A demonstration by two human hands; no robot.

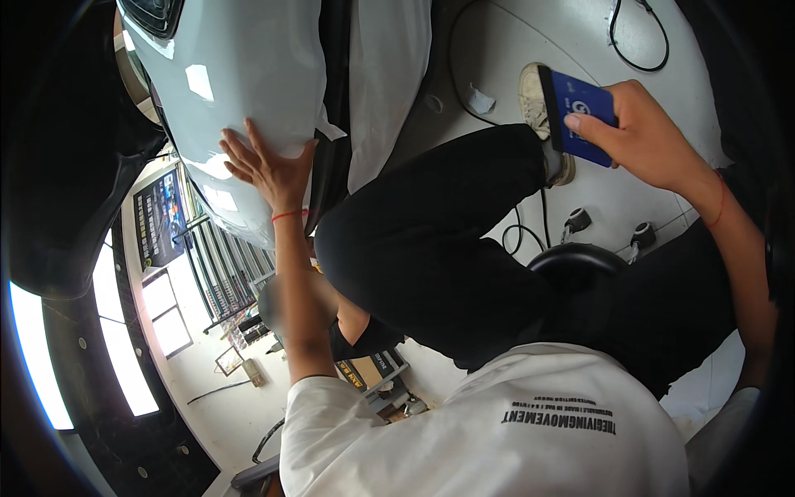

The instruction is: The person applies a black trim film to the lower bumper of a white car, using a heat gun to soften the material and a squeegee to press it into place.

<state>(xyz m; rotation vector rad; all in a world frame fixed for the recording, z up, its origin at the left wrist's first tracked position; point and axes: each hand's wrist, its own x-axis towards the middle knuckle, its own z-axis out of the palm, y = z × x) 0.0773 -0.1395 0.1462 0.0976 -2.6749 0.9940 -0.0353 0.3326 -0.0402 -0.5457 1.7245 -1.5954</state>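
Note:
My left hand (267,168) lies with fingers spread on the glossy white car body panel (267,74). Its thumb reaches towards the panel's edge, beside a dark gap. Loose white film (332,127) juts out with a ragged end along that edge, and a wider pale sheet (388,81) hangs on the other side of the gap. In my right hand (646,133) is a blue squeegee card (581,99) with a black strip along one edge, held over my shoe and away from the car. The thumb presses on its printed face.
Black cable (456,68) runs over the tiled floor (546,31) near a crumpled white scrap (481,100). Beneath me is a black stool seat (577,258) with castors (577,219). Another person's arm (353,320) shows behind my left arm, before a rack of rolls (217,267).

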